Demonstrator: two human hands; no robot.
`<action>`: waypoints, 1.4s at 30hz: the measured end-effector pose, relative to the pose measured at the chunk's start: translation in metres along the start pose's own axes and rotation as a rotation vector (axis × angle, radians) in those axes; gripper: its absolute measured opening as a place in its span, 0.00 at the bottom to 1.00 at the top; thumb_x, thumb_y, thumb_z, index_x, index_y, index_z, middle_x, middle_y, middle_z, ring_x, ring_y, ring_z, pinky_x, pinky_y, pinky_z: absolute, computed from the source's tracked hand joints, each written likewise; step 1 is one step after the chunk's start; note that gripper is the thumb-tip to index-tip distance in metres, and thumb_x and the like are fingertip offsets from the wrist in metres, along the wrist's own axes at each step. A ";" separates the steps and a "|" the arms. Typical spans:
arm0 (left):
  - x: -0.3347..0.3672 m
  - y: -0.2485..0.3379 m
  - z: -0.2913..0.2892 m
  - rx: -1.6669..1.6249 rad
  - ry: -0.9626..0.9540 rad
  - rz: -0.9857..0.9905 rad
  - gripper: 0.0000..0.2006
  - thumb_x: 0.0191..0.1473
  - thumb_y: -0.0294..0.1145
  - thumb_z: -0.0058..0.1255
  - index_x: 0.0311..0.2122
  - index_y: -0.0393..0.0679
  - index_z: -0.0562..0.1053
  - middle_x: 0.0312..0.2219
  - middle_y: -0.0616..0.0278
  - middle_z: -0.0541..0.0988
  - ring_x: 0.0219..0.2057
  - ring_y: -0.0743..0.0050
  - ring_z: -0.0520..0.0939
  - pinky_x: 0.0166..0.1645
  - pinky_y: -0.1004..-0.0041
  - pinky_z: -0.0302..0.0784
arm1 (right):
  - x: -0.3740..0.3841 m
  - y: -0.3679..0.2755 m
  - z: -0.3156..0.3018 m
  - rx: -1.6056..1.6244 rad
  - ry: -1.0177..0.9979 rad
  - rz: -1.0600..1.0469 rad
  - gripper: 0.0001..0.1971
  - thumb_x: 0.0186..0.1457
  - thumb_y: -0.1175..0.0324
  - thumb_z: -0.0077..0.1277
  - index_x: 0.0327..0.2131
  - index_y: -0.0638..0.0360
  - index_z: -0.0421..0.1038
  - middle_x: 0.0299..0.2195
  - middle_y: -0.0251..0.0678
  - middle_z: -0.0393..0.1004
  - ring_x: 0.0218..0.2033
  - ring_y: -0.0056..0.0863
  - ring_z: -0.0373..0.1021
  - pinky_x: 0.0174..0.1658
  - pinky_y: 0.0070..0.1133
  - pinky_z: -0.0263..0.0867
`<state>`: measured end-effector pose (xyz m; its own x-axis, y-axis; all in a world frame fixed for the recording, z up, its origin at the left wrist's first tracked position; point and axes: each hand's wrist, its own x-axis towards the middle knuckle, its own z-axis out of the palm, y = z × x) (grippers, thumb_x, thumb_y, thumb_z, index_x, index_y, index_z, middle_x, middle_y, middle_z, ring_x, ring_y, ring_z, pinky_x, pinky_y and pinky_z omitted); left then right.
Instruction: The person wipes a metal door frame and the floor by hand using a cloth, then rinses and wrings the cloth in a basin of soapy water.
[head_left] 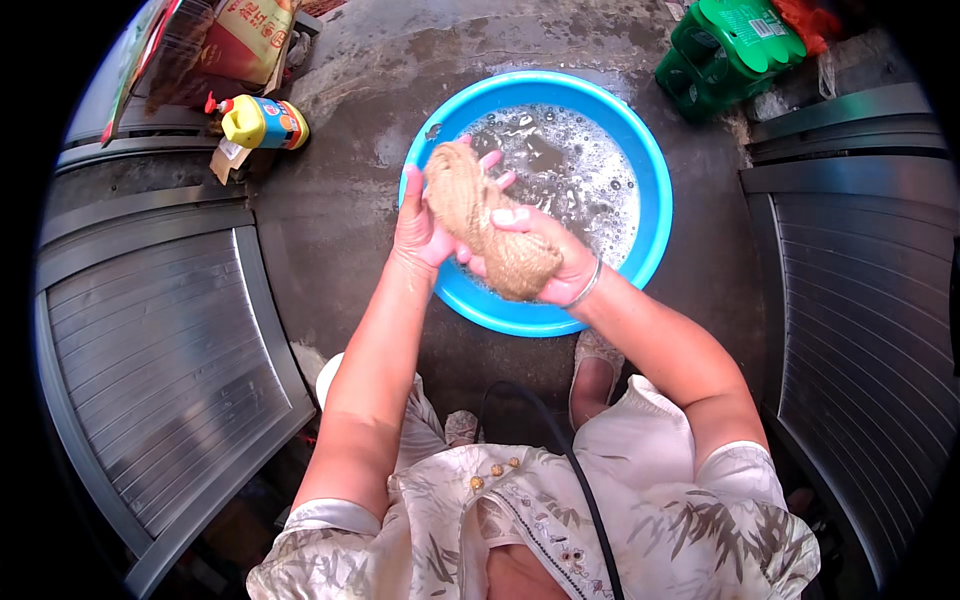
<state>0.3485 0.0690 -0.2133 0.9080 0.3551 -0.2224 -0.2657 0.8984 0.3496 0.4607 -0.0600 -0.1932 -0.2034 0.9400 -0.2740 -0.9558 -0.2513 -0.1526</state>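
A tan, rope-textured bundle that looks like a skein of yarn lies aslant across both my hands, above the near left part of a blue basin. My left hand cradles the bundle from the left with its palm up, the fingers reaching out beneath it and the thumb off to the side. Wrapped round the lower right end, my right hand has its thumb laid on top. A silver bangle circles the right wrist. Below, the basin holds sudsy water with foam on it.
To the left stands a yellow jug with a red pump, beside cartons. A pack of green bottles sits at the far right. Grey metal panels flank both sides. A dark cord hangs in front of me.
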 end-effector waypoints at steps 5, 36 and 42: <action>-0.003 0.004 -0.005 0.040 -0.111 0.074 0.21 0.51 0.49 0.52 0.44 0.45 0.69 0.44 0.51 0.74 0.50 0.51 0.72 0.52 0.55 0.71 | -0.001 0.015 -0.001 -0.034 -0.049 0.085 0.24 0.52 0.57 0.49 0.47 0.66 0.63 0.35 0.45 0.72 0.35 0.30 0.72 0.40 0.23 0.69; 0.000 -0.008 0.046 0.652 0.415 0.431 0.04 0.52 0.26 0.53 0.30 0.38 0.72 0.30 0.54 0.79 0.35 0.70 0.80 0.44 0.70 0.74 | 0.010 -0.029 -0.029 -0.185 0.253 -0.069 0.36 0.47 0.49 0.58 0.53 0.64 0.57 0.44 0.44 0.69 0.46 0.33 0.68 0.49 0.29 0.65; -0.001 -0.030 0.043 0.295 0.557 0.329 0.08 0.54 0.33 0.51 0.33 0.39 0.70 0.31 0.58 0.77 0.34 0.70 0.78 0.43 0.68 0.74 | 0.025 -0.037 -0.009 -0.358 0.429 -0.734 0.08 0.51 0.75 0.53 0.37 0.62 0.70 0.32 0.38 0.75 0.35 0.24 0.72 0.42 0.23 0.69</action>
<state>0.3692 0.0308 -0.1842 0.4743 0.7459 -0.4677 -0.3272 0.6425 0.6929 0.4933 -0.0291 -0.2031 0.5920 0.7438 -0.3102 -0.6770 0.2501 -0.6922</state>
